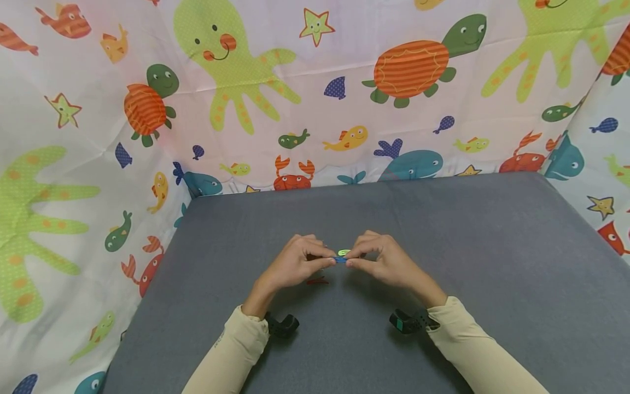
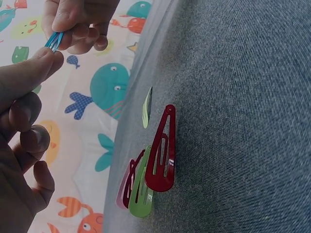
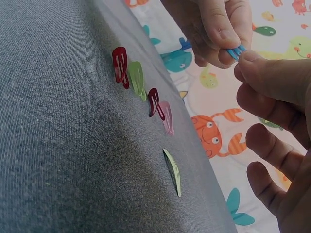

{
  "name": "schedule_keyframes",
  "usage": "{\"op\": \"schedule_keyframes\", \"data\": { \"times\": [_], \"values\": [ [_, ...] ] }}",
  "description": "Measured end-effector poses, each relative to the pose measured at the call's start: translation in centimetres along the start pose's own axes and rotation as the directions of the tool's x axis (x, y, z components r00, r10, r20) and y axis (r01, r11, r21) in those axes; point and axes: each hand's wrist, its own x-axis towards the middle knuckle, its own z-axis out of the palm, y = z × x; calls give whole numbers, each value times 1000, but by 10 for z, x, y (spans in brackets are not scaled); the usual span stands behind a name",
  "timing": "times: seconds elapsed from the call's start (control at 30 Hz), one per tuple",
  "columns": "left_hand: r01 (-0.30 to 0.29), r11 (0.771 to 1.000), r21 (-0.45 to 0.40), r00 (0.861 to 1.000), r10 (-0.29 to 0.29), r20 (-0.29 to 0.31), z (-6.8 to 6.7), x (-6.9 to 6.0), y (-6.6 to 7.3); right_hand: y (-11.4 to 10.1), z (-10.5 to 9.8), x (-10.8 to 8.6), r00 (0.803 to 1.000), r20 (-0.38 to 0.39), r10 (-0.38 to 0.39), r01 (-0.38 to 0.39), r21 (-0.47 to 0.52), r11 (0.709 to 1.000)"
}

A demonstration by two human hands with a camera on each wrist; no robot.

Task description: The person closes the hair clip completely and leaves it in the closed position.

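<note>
Blue clip (image 1: 340, 260) sits below the centre of the head view, pinched at opposite ends by the left hand (image 1: 301, 261) and the right hand (image 1: 386, 260), apparently for flexing or snapping, so the next move likely calls for steady, even pressure.

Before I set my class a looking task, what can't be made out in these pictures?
Ends of the blue clip, head view: covered by the left hand and right hand.
Part of the pink clip, left wrist view: behind a dark red clip.
Part of the right hand, right wrist view: cut off by the right edge.
Red shape, head view: too small to count clips.
</note>
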Motion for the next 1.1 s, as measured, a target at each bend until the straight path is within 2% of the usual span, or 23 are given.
{"op": "schedule_keyframes", "data": {
  "times": [0.57, 0.77, 1.1],
  "values": [
    [27, 991, -132, 1000, -25, 14, 2, -1, -1, 5, -2, 0, 999, 48, 0, -6, 119, 993],
    [35, 990, -138, 999, -35, 5, 2, -2, -1, 3, -3, 0, 998, 55, 36, -43, 126, 991],
    [102, 985, -137, 995, -103, -2, 3, -1, 2, 1, -3, 0, 994, 41, 99, -103, 113, 988]
  ]
}}
